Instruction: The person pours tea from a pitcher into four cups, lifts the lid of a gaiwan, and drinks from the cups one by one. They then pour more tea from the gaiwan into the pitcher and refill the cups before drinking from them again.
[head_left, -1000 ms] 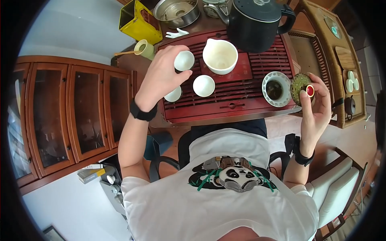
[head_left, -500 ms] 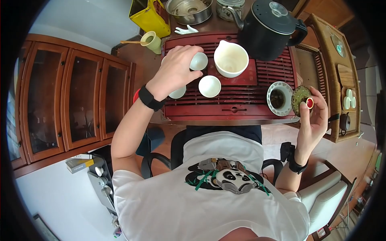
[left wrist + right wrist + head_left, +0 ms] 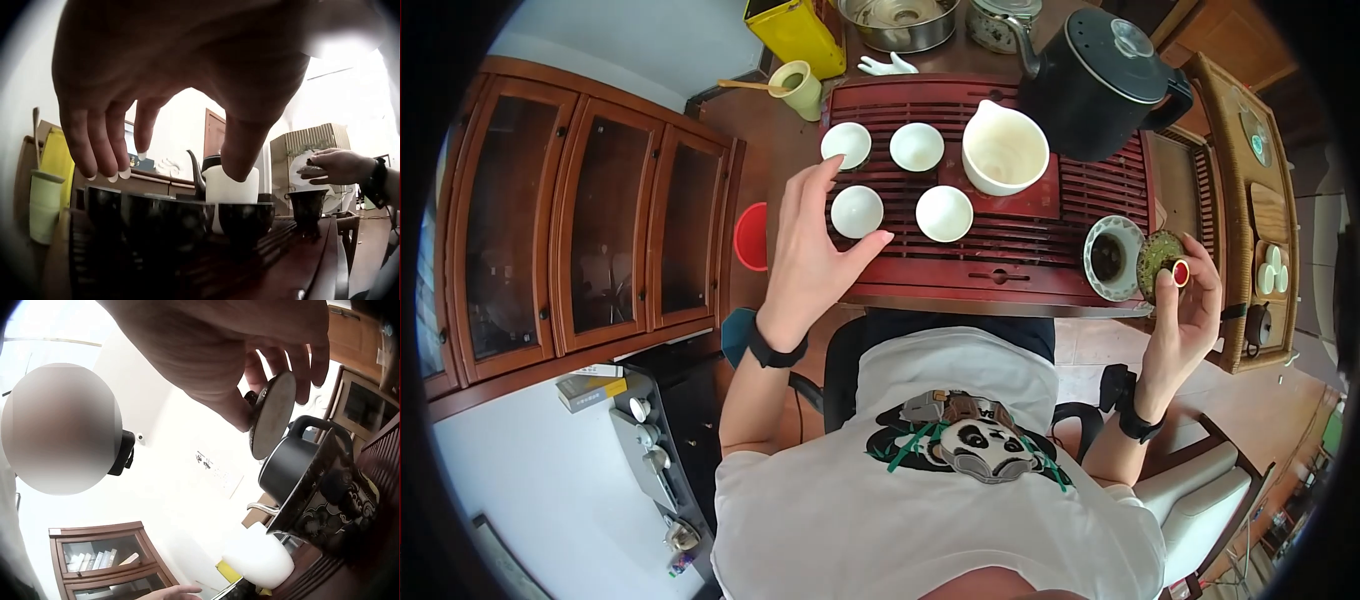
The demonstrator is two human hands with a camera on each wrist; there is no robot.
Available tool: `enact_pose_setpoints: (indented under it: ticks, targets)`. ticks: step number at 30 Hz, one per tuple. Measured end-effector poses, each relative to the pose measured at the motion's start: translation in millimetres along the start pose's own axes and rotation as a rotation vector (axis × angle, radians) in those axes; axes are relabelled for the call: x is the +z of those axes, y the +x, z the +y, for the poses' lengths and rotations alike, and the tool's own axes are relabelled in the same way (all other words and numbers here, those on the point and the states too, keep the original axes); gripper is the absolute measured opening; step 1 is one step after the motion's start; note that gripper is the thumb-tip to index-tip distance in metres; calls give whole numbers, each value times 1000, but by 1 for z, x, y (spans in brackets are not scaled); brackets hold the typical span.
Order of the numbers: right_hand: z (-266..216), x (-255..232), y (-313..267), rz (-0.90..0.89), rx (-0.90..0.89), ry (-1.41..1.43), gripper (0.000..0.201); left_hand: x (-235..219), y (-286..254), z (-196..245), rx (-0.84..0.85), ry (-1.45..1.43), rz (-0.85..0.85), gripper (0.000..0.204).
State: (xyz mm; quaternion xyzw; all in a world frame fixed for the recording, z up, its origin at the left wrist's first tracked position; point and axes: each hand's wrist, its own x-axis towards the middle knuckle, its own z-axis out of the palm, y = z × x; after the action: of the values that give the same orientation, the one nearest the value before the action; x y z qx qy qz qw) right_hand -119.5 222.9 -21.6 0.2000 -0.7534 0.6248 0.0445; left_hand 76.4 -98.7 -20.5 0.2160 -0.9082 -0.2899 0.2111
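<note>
Your left hand (image 3: pixel 808 258) hovers left of centre in the frame, fingers spread and thumb apart, above the near left cup (image 3: pixel 857 213) of four on the tray (image 3: pixel 930 278). At the right, your right hand (image 3: pixel 1190 318) pinches the lid (image 3: pixel 1155 256), tilted beside the bowl (image 3: pixel 1127 278). Your shirt (image 3: pixel 880 530) seems to show "BA"; mid-frame in the right wrist view, the scroll (image 3: pixel 217 474) bears characters too small to read

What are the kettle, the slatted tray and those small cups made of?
The kettle: possibly plastic or coated metal, dull black; its shiny grey spout suggests metal. The slatted tray: probably lacquered wood, given its reddish, faintly glossy surface. The small cups: likely glazed ceramic, with smooth white insides.
</note>
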Motion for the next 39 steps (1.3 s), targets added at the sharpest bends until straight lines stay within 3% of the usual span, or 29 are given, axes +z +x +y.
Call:
enact_pose_setpoints:
  ticks: [8, 11, 13, 17, 23, 32, 36, 39]
  targets:
    - [1, 1, -1, -16, -38, -17, 24, 2, -9, -20, -51, -122, -5, 68]
    - [3, 0, -1, -12, -49, -12, 24, 1, -10, -13, 1, -10, 23, 68]
    - [3, 0, -1, -7, -45, -6, 24, 2, -7, 5, 124, 200, 117, 70]
    - [0, 1, -2, -18, -47, -7, 25, 24, -2, 30, 250, 136, 90, 74]
    - [-4, -1, -3, -8, -50, -2, 25, 56, 5, 40, 246, 73, 38, 73]
    - [8, 8, 0, -48, -65, -53, 27, 40, 0, 33, 174, 121, 16, 63]
    - [4, 16, 0, -115, -84, -137, 25, 34, -6, 41, 208, 247, 52, 65]
    - [6, 21, -2, -141, -70, -156, 26, 33, -10, 63, 291, 141, 10, 64]
